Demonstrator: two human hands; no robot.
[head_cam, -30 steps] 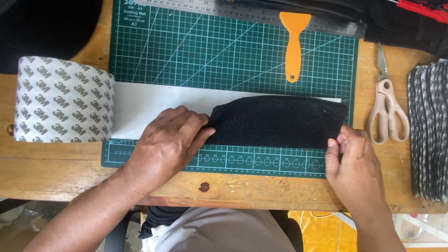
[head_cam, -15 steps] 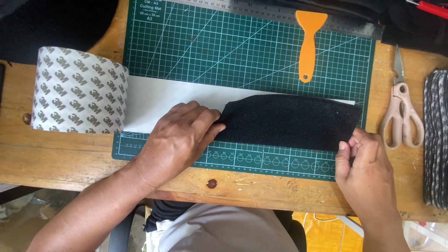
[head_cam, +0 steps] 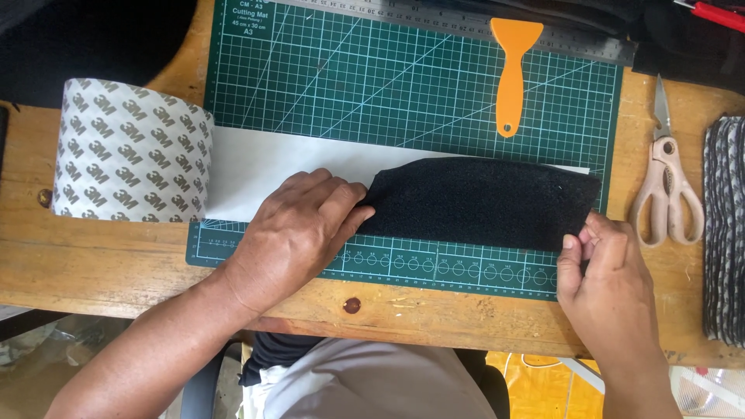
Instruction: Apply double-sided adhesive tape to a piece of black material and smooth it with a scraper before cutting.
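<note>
While your left hand (head_cam: 299,229) stays flat on the black fabric piece (head_cam: 481,203) | your right hand (head_cam: 597,268) still pinches its corner | grip unchanged.

Black fabric piece (head_cam: 481,203) pinched at its corner; beneath the grip, a green cutting mat (head_cam: 403,85) with pale gridlines. Beyond: orange scraper (head_cam: 512,66), white roll (head_cam: 128,151) patterned grey, beige-handled scissors (head_cam: 667,182).
</note>
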